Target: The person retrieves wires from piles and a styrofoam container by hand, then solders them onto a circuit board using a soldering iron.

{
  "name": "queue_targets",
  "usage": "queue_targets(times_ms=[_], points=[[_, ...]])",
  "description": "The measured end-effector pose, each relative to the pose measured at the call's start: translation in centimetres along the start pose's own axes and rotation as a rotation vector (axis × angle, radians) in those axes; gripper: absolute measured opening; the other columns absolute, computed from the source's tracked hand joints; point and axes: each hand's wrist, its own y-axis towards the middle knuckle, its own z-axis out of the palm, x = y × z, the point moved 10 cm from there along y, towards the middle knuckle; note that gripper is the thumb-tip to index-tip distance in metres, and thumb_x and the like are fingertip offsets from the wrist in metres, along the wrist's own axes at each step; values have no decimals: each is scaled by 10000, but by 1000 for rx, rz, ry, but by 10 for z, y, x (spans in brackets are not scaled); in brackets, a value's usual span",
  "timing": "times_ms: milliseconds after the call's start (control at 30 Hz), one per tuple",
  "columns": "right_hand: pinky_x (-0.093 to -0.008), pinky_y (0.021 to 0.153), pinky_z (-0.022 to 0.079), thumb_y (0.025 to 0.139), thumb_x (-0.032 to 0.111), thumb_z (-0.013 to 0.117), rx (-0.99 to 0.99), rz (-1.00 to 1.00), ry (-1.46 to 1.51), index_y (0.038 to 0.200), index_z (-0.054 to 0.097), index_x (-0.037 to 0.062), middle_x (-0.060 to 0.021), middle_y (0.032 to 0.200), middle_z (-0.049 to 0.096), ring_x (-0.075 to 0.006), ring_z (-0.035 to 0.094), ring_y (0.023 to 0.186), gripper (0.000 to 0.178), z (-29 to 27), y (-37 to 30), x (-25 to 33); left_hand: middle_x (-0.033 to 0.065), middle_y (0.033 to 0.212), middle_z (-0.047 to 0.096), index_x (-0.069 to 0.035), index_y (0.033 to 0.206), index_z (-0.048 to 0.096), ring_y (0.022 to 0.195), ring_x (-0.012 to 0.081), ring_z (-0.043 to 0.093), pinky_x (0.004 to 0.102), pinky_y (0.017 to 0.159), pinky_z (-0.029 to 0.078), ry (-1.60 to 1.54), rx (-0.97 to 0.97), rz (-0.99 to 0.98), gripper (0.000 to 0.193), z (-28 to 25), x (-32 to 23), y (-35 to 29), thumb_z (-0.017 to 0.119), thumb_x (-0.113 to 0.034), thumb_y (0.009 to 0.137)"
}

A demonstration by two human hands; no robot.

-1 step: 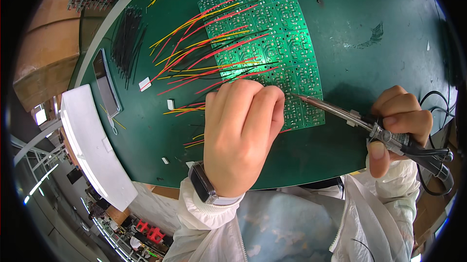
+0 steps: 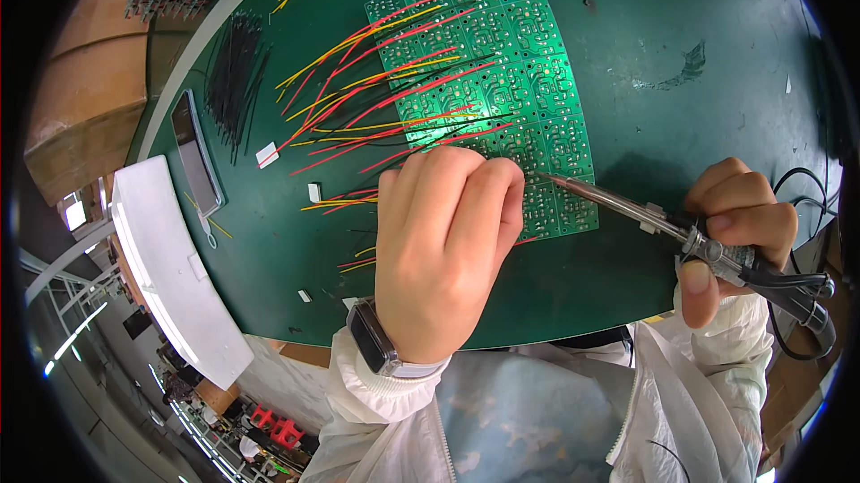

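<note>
In the head view, I am following a green tabletop (image 2: 663,26) whose near edge is bowing below the left hand (image 2: 448,250); at the left side, a phone-like slab (image 2: 197,156) and a white panel (image 2: 179,277) are bounding the space. A circuit-board sheet (image 2: 537,35) is lying near the centre, a strip of tabletop separating its lower edge from the near edge; the widest stretch, bearing a dark smudge (image 2: 685,69), is extending to its right. Red, yellow and black wires (image 2: 337,105) are fanning leftward from the board. The left hand is covering the board's lower left part, fingers bent together; their tips are hiding, so I cannot tell whether they are gripping anything. The right hand (image 2: 743,214) is wrapping around a soldering iron (image 2: 618,203), whose tip is pointing left over the board's lower part; I cannot tell whether it is touching. A black cable (image 2: 811,201) is looping just beside that hand, narrowing the room there. The board's fine markings are proving too small for me to read, while the slab and a wristwatch (image 2: 374,338) are showing dark faces
</note>
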Motion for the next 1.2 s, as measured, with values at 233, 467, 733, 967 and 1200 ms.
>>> queue_targets(times_ms=[233,467,733,967,1200], points=[[-265,462,305,654,188,659,-14,5,11,828,402,55,-74,666,417,-152,376,521,338,-1,0,1,51,751,532,-33,778,584,647,205,518,311,586,387,24,33,1,249,0,-3,1,675,84,578],[-255,461,368,617,93,684,-21,-31,67,838,431,30,-89,693,471,-152,427,540,342,-2,2,3,55,770,533,-42,800,582,674,226,521,328,596,387,41,56,-16,234,-1,-3,-1,685,52,611],[-256,466,367,626,111,674,-19,-22,31,843,421,34,-89,697,470,-150,428,542,342,-4,3,3,55,784,539,-47,808,589,687,223,530,325,608,386,60,24,-24,223,-8,1,-3,690,34,627],[-252,466,362,635,122,663,-44,-60,24,838,414,35,-88,703,468,-147,428,525,333,-5,3,3,57,835,546,-54,840,608,742,228,531,333,647,394,120,0,-56,237,-21,6,-6,719,-22,633],[-269,482,364,652,131,649,-153,-107,-4,840,405,25,-99,712,456,-159,433,529,326,-23,2,5,72,1096,474,-79,1112,528,986,246,463,389,836,344,224,97,-121,631,-12,5,-21,772,-350,597]])
